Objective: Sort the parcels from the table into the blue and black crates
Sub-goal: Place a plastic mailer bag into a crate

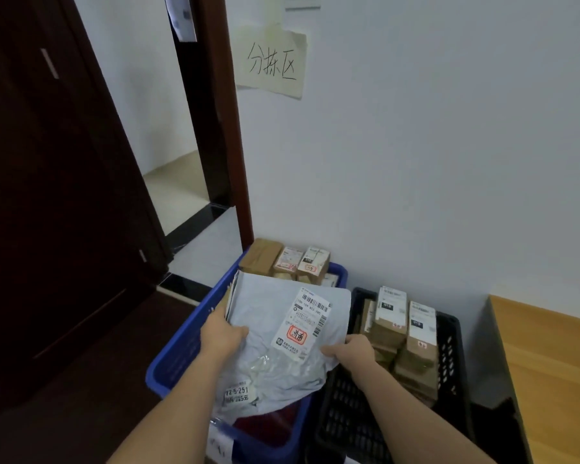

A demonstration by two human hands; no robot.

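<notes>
Holding a grey poly mailer (282, 333) flat over the blue crate (181, 346) at lower centre of the frame, label side up. Left hand (223, 334) curled round the mailer's left edge, thumb on top, fingers hidden beneath; right hand (350, 349) pinching the right edge, thumb over the film, fingers tucked under. White shipping label (303, 324) with barcode and a red stamp sitting on the upper right of the bag's face, a second small sticker (237, 395) near the lower edge. Looks soft and light: film creased and sagging between the two grips, contents limp, likely cloth, though not visible. Slick plastic, so liable to slide out of a loose pinch; best taken by both side edges as now, or by a bunched fold, never by the label. Nothing fragile suggested. Blue crate already carrying brown cartons (283, 259) stacked at its far end, touching one another; something dark red under the mailer's near edge. Black crate (449, 349) just right of it, touching or nearly so, with rows of labelled cartons (406, 333) standing on end. Wooden bench (549, 363) at lower right, only its corner showing. Handwritten paper sign (272, 61) taped on the wall at upper centre, dark door (47, 195) filling the left.
</notes>
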